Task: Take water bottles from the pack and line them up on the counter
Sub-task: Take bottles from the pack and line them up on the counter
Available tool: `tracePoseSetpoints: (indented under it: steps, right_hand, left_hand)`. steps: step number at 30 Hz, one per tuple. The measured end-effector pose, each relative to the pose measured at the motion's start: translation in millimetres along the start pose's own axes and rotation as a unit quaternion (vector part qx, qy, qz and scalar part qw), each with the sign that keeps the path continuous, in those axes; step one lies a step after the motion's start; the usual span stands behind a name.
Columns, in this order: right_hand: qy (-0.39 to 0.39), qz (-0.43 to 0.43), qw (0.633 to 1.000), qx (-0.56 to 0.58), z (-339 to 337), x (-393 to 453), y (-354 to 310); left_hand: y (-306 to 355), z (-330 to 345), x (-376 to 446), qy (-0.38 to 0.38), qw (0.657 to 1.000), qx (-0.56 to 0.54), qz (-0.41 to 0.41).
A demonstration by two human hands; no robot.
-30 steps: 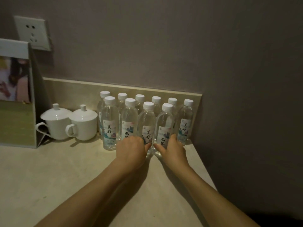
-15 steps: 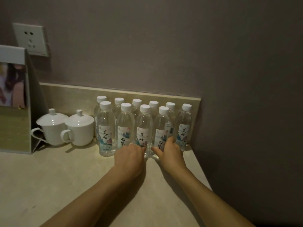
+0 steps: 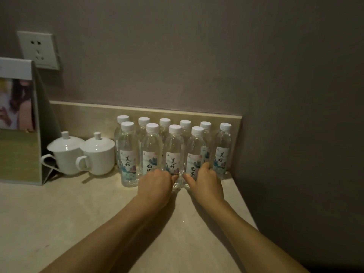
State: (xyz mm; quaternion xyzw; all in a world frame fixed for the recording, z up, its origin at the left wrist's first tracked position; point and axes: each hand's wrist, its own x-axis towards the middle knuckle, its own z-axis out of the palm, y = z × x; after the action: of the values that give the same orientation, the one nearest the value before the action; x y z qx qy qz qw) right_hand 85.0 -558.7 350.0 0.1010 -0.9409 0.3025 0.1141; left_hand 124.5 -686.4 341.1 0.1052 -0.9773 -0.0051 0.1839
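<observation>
The lidded cups (image 3: 82, 154) stand just left of the bottles (image 3: 129, 154), so a sideways nudge could knock bottles into them. The left hand (image 3: 155, 186) curls around the base of a front bottle, the right hand (image 3: 204, 180) around its neighbour; pushing low could tip them. The clear, white-capped, labelled bottles stand upright in two rows on the table (image 3: 59, 213), against the back wall.

Ten water bottles (image 3: 128, 154), perhaps; two lidded cups (image 3: 67, 154); two hands (image 3: 155, 186).
</observation>
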Motion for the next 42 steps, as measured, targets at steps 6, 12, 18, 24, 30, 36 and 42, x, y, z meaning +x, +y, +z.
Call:
tracePoseSetpoints:
  steps: [6, 12, 18, 24, 30, 36, 42]
  right_hand:
    - [-0.023, -0.008, 1.000, 0.015, -2, 3, 1]
    - [-0.033, -0.010, 0.999, 0.013, -1, 4, 1]
    - [-0.037, 0.006, 0.999, 0.013, -1, 3, -2]
    - [-0.041, 0.039, 0.998, 0.041, -4, -3, -8]
    - [-0.028, 0.055, 0.995, 0.077, -2, -8, -8]
    - [-0.020, 0.052, 0.995, 0.082, -2, -8, -5]
    - [-0.022, 0.055, 0.997, 0.057, 0, -7, -9]
  left_hand:
    - [-6, 5, 5, -0.012, 1.000, -0.008, 0.011]
    - [-8, 9, 8, -0.012, 1.000, -0.021, 0.013]
    - [-8, 6, 6, -0.016, 0.999, -0.037, 0.016]
    - [-9, 0, -2, -0.032, 0.995, -0.092, 0.019]
    - [-16, -4, -9, 0.000, 0.987, -0.161, 0.004]
    - [-18, -4, -10, 0.020, 0.979, -0.203, -0.010]
    - [-15, 2, -8, 0.011, 0.980, -0.196, -0.006]
